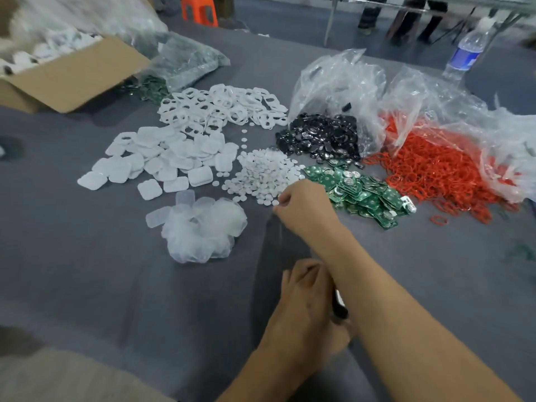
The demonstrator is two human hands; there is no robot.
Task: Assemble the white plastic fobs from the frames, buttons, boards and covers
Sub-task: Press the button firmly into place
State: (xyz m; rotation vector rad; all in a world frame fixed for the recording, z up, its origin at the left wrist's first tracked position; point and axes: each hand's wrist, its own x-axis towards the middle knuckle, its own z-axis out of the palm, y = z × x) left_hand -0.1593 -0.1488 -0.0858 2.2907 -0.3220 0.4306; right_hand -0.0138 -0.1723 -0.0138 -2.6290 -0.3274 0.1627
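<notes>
Right hand [301,204] reaches to the near edge of the white buttons [264,172], fingertips bunched at one disc; cannot tell if it is gripped. Left hand [310,303] sits near the body, fingers curled round a small dark piece [340,307], mostly hidden by the right forearm. On the grey table [87,271]: frames [220,108] far, covers [162,158] left of the buttons, green boards [359,192] right, red rings [435,169] beyond them.

green boards [359,192]; red bands [435,169]
</notes>
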